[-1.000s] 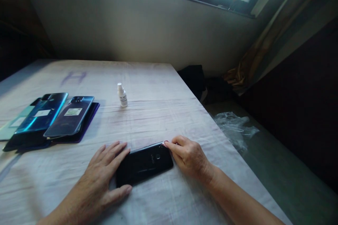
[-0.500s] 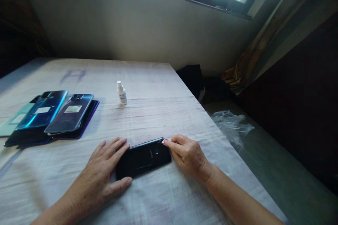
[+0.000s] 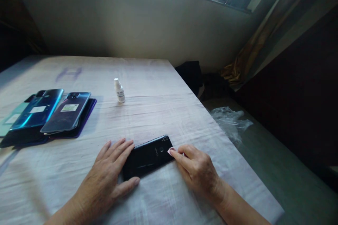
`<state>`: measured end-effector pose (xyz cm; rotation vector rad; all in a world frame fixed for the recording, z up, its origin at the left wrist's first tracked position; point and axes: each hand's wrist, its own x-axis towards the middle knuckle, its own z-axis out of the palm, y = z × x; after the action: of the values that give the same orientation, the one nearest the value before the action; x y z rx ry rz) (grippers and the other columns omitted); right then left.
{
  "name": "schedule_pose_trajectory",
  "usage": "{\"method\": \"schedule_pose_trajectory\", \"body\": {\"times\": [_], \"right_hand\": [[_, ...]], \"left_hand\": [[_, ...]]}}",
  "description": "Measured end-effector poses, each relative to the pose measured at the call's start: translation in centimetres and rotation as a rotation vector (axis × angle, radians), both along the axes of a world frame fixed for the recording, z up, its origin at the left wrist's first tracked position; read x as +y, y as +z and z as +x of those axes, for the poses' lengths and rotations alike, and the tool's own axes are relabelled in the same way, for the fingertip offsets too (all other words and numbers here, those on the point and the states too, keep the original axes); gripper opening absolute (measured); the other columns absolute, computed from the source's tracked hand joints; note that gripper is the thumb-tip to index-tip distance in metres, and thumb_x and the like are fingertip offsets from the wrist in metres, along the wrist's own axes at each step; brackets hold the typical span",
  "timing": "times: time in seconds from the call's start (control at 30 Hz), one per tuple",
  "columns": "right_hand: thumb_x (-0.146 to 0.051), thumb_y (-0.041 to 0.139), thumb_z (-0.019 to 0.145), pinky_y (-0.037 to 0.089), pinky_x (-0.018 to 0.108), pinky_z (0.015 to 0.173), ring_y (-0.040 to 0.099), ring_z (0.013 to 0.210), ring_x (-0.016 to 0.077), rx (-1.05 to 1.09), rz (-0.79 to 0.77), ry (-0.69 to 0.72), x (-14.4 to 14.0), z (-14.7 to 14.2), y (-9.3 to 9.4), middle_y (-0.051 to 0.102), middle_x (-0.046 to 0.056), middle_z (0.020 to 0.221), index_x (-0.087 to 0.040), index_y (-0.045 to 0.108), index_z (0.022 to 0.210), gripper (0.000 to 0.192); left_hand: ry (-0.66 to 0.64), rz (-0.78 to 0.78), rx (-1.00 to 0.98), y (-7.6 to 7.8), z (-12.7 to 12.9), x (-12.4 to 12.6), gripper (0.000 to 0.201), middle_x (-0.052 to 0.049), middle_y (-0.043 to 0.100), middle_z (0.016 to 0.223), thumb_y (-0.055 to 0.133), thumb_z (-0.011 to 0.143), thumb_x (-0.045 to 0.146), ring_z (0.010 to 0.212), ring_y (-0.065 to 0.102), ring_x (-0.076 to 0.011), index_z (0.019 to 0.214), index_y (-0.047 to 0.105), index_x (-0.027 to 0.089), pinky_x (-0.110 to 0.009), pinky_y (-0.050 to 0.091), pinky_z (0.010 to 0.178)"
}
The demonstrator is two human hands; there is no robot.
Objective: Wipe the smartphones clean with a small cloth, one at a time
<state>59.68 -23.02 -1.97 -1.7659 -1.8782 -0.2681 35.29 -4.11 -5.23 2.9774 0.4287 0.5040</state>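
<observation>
A black smartphone marked "vivo" lies back side up on the cloth, slightly slanted. My left hand steadies it at its left end, fingers along the far edge and thumb by the near edge. A small pinkish-white piece of cloth or tissue is pinched between the thumb and fingers of my right hand. That piece touches the right end of the phone's back, just below the camera corner. Part of the phone's left end is hidden under my left hand.
A small white bottle stands upright beyond the phone. Several phones or back covers lie stacked at the left, some with white labels. The cloth-covered table ends in an edge at the right. Clear plastic lies beyond that edge.
My right hand has moved the pinched piece from the phone's camera corner down its right end. The phone and my left hand have shifted slightly right.
</observation>
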Motion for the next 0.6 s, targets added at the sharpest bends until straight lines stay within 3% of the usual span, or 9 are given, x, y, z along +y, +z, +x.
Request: {"method": "schedule_pose_trajectory", "body": {"times": [0.33,0.5,0.6], "right_hand": [[-0.008,0.047,0.098,0.056,0.027,0.064,0.065,0.073,0.0171,-0.029,-0.001,-0.090,-0.8,-1.1,0.2,0.068,0.007,0.082,-0.013,0.071,0.113,0.029],[-0.010,0.044,0.101,0.054,0.025,0.061,0.064,0.069,0.0157,-0.040,-0.016,-0.046,-0.5,-2.0,0.4,0.068,0.006,0.079,-0.014,0.072,0.108,0.029],[-0.009,0.044,0.099,0.055,0.026,0.063,0.065,0.072,0.0168,-0.035,-0.008,-0.098,-0.7,-1.5,0.2,0.068,0.007,0.081,-0.013,0.071,0.111,0.030]], "left_hand": [[-0.038,-0.016,0.023,0.5,-0.2,0.1,0.090,-0.009,0.050,0.153,0.064,0.084,0.055,0.139,0.047,-0.0330,0.158,0.023,0.025,-0.051,0.021,0.121],[-0.055,-0.010,0.037,0.5,-0.3,0.2,0.089,-0.009,0.049,0.154,0.065,0.083,0.051,0.141,0.045,-0.0325,0.158,0.024,0.023,-0.050,0.018,0.122],[-0.054,-0.008,0.034,0.5,-0.3,0.3,0.088,-0.009,0.048,0.154,0.064,0.084,0.051,0.141,0.045,-0.0316,0.157,0.026,0.023,-0.049,0.018,0.123]]}}
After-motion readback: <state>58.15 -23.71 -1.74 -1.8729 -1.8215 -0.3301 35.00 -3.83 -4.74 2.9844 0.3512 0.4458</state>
